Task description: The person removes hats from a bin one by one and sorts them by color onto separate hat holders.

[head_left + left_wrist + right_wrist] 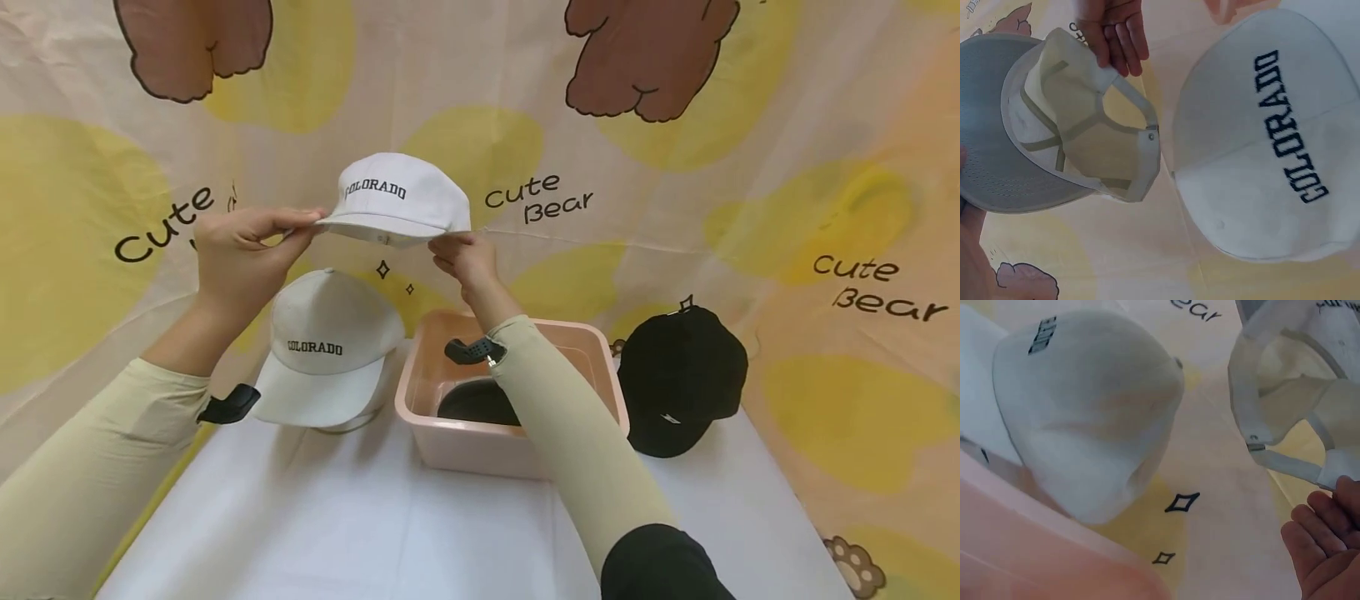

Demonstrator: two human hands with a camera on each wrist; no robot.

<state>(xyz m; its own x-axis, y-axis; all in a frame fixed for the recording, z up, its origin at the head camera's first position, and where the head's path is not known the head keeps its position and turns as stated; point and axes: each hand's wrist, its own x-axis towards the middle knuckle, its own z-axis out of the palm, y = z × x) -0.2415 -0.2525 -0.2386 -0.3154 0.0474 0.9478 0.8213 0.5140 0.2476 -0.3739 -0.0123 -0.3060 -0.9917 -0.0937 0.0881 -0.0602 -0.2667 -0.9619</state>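
Both hands hold a white baseball cap [397, 187] lettered COLORADO up in the air. My left hand [243, 250] pinches the side of its brim between thumb and fingers. The right hand [468, 262] pinches the rim at the back, beside the adjustable strap [1135, 100]. In the left wrist view the cap's hollow inside, seams and perforated grey brim underside [997, 125] face the camera. Below stands another white COLORADO cap [330, 325], brim forward, stacked on more headwear whose lower edge just shows.
A pink plastic bin [480, 446] stands on the white table [360, 533], with a dark cap [480, 402] inside, partly hidden by the right forearm. Black caps [682, 375] sit against the bin's right side. Behind hangs a bear-print cloth [652, 192].
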